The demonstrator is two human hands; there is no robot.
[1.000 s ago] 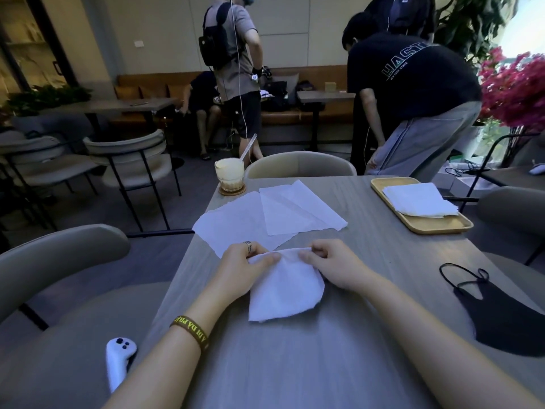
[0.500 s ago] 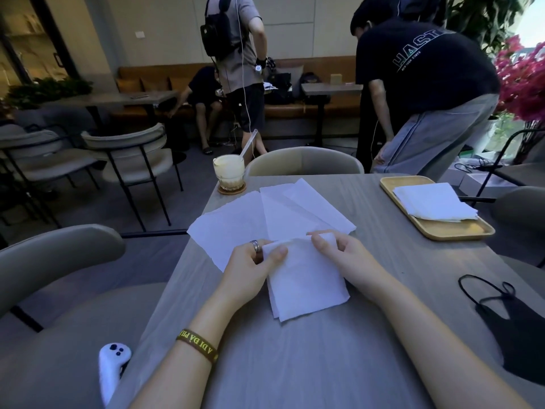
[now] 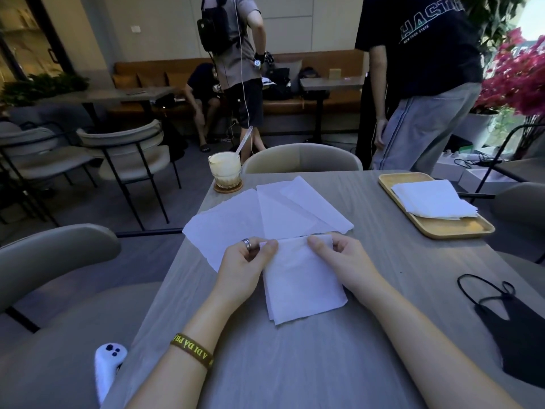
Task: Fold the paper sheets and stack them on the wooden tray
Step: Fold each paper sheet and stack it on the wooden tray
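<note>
Pinch of left hand (image 3: 246,262) and right hand (image 3: 336,259) on folded sheet (image 3: 303,287), fingertips hidden

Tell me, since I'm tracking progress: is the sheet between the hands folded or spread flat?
Folded. The sheet shows layered edges along its near side and looks smaller than the spread sheets behind it.

Daylight floods in from the bright window (image 3: 534,23) at upper right, overexposed; the room's left side lies dim. Wide-angle distortion curves the grey wood-grain tabletop (image 3: 295,364) toward the frame edges.
</note>
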